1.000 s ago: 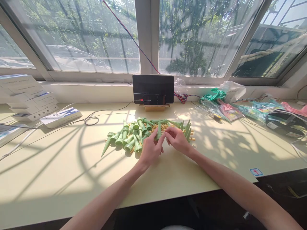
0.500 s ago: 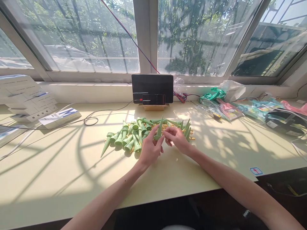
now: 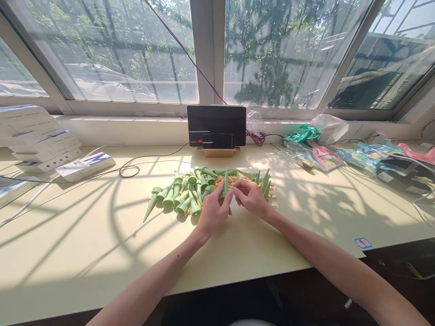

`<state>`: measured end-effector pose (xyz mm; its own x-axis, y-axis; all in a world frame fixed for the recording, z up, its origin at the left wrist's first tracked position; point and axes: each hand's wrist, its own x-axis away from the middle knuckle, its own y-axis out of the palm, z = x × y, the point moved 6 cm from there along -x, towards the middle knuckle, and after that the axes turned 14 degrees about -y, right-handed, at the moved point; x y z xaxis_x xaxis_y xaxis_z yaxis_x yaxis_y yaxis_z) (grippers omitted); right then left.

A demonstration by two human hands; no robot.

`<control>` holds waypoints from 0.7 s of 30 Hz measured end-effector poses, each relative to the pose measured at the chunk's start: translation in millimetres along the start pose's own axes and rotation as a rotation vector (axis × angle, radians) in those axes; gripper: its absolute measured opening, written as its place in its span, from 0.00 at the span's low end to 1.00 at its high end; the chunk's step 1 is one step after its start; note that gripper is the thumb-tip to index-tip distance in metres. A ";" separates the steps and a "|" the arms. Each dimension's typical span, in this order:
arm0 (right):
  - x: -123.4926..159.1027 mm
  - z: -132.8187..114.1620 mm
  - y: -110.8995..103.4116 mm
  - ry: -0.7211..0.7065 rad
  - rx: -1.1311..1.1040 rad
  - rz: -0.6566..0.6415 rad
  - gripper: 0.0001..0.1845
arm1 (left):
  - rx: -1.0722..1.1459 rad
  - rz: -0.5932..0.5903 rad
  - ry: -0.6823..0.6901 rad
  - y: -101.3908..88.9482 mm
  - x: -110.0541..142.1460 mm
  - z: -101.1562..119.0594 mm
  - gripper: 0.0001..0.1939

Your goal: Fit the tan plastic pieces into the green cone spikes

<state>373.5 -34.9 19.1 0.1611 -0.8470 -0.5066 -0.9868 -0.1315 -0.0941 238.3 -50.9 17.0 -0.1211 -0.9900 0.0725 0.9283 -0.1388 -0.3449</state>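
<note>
My left hand (image 3: 215, 211) is closed on a green plastic spike (image 3: 226, 183), a cone with its pointed end up. My right hand (image 3: 253, 198) is just right of it, thumb and fingers pinched together near the spike's base. Anything in that pinch is too small or hidden to make out. Left of my hands lies a pile of similar green spikes (image 3: 176, 185), with wide collared ends. Behind my fingers small tan pieces (image 3: 234, 179) lie heaped. Several more spikes (image 3: 265, 181) stand point-up beyond my right hand.
A dark tablet (image 3: 216, 117) with a phone (image 3: 218, 141) in front leans near the window. White boxes (image 3: 44, 140) are stacked at left, with a cable (image 3: 129, 171) trailing across. Plastic bags (image 3: 326, 156) and a black item (image 3: 404, 172) lie at right.
The spike in my left hand has come from a slight tilt to nearly upright and sits a little lower. Both hands have otherwise hardly moved.
</note>
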 end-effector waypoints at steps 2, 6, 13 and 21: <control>0.1 0.6 -0.2 -0.013 0.014 0.002 0.15 | 0.003 0.000 0.003 0.2 -0.3 -0.2 0.37; -0.5 2.1 0.4 0.006 -0.018 0.006 0.16 | 0.039 0.005 0.010 0.2 -1.5 -1.5 0.35; 1.2 8.2 6.3 0.194 -0.293 -0.030 0.20 | 0.115 -0.029 0.040 0.3 -1.0 1.1 0.33; 3.5 11.6 9.5 0.270 -0.400 0.001 0.21 | 0.131 -0.031 0.046 2.5 0.6 5.1 0.31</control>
<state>364.9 -33.2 6.5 0.2034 -0.9436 -0.2614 -0.9231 -0.2738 0.2700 242.4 -51.7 21.0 -0.1640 -0.9858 0.0374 0.9614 -0.1682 -0.2176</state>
